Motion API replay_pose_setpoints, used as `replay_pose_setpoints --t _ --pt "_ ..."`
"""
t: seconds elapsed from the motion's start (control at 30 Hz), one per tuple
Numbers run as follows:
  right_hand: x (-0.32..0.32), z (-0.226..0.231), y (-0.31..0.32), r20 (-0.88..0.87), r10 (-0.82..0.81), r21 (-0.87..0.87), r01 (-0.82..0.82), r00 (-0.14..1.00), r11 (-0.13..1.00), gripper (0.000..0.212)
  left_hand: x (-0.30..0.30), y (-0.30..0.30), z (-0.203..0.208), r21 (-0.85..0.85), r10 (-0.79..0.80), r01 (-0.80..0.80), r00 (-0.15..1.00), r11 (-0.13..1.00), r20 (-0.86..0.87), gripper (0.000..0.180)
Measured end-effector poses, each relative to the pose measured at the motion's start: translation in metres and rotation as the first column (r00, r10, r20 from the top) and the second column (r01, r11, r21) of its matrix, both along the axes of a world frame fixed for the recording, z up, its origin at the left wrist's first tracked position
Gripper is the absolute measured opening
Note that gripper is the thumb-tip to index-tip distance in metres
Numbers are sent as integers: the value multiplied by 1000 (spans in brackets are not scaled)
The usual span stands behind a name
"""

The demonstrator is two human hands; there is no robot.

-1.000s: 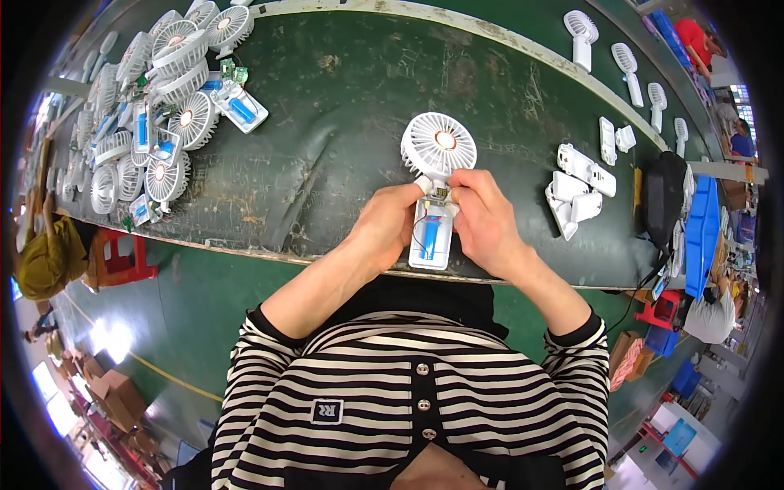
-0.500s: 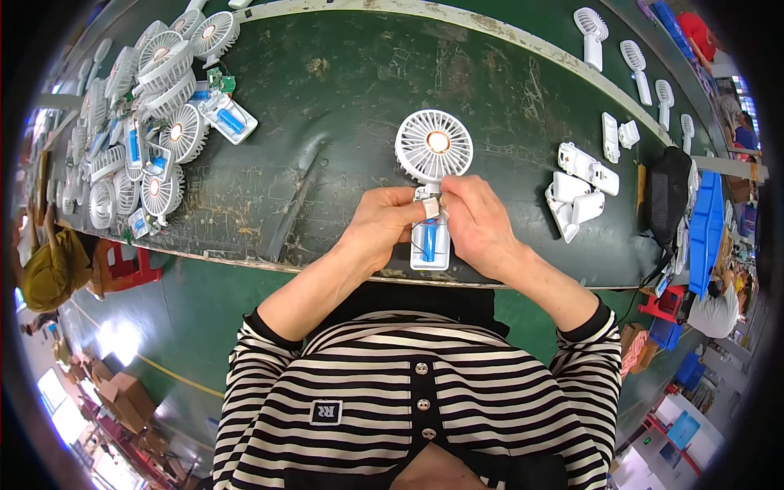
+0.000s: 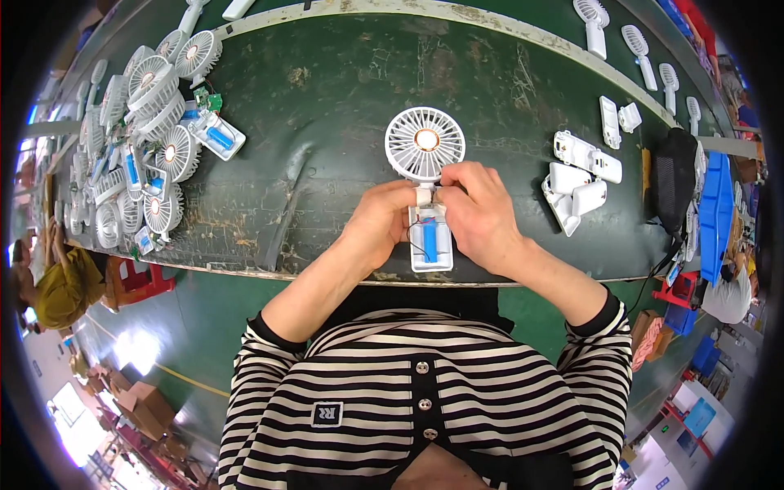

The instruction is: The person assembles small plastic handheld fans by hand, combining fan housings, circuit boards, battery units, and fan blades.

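Observation:
A white handheld fan lies face up before me, its round grille pointing away from my body. Its handle is uncovered, and a blue battery cell with thin wires shows inside. My left hand pinches the fan's neck from the left, thumb beside a small pale piece there. From the right, my right hand closes on the same neck with bent fingers. Exactly what its fingertips grip is hidden.
A heap of opened white fans fills the table's left side. White handle covers lie at right, near a black bag and a blue tray. Finished-looking fans stand in a row beyond the pale strip.
The fan has shifted slightly left in view. My right fingers have spread a little and the pale piece at the neck now sits higher, between both thumbs.

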State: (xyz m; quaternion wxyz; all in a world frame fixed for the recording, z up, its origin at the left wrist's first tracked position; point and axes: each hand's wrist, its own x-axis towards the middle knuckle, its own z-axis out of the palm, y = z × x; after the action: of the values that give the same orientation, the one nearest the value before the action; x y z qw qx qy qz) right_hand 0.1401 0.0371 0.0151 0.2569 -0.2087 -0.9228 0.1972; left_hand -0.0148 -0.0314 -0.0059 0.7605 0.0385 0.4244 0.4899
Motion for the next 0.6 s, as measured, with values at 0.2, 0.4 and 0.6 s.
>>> replay_pose_setpoints --t 0.2,0.4,0.6 --pt "5 1 1 -11 -28 -40 27 1000 999 13 6 4 7 -10 -69 69 989 998 -129 26" --pt "8 -1 1 0 -74 -79 74 997 994 10 16 5 9 -8 -35 34 970 999 -239 22" --pt "9 -7 -13 -77 -236 -226 214 969 950 23 20 12 -4 53 170 -161 932 985 -321 18"
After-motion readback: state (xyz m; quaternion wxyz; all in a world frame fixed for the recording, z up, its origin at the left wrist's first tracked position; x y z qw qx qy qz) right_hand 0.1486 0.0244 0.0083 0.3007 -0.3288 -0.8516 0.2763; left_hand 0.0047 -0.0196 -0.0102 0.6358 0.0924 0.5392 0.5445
